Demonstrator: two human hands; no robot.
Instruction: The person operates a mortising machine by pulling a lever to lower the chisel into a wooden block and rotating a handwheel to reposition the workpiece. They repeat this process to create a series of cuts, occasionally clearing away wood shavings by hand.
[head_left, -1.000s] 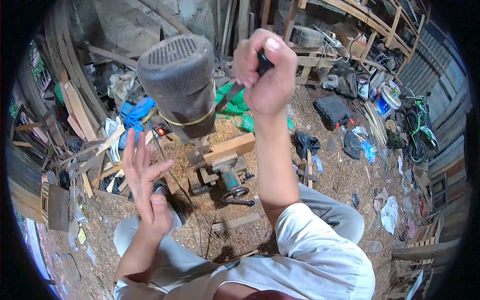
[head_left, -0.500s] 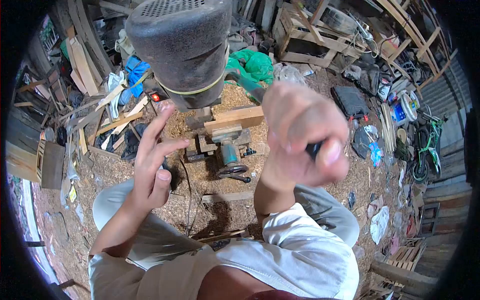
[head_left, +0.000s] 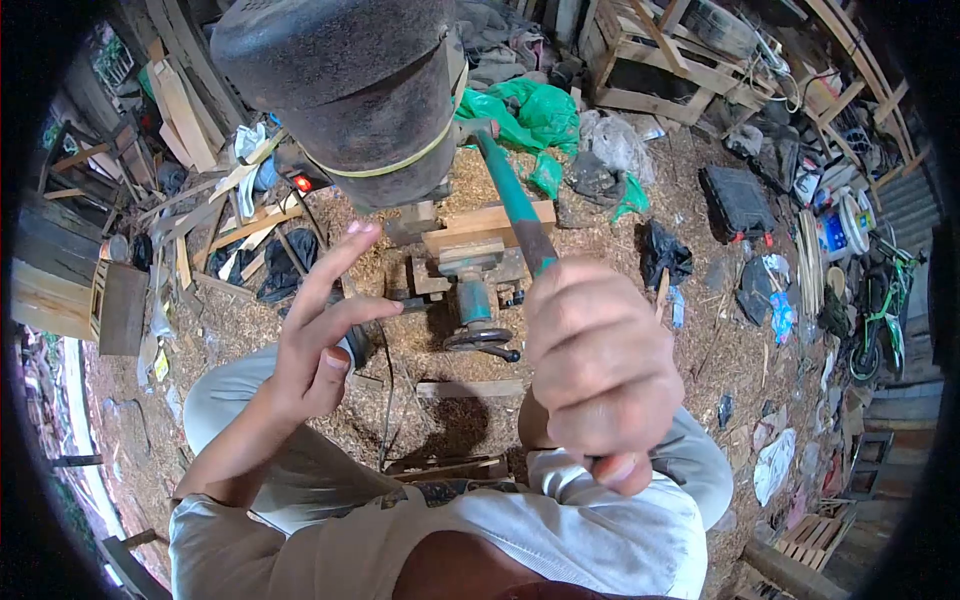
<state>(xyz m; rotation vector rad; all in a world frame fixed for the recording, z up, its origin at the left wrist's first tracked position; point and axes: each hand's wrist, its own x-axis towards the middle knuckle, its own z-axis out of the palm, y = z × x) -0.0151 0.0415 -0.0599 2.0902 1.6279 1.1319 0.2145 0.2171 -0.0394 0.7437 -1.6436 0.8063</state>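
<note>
Right hand (head_left: 603,368) grip closed around green lever (head_left: 508,190); left hand (head_left: 312,365) grip loosely spread, empty. Wooden block (head_left: 474,232) at vise (head_left: 473,302).

The left grip (head_left: 312,358) is held raised, its fingers (head_left: 329,275) parted; the right grip (head_left: 603,365) is clenched, its forearm (head_left: 535,424) largely hidden.

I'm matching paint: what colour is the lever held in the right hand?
The lever in the right hand is mostly green, best seen in the head view.
</note>
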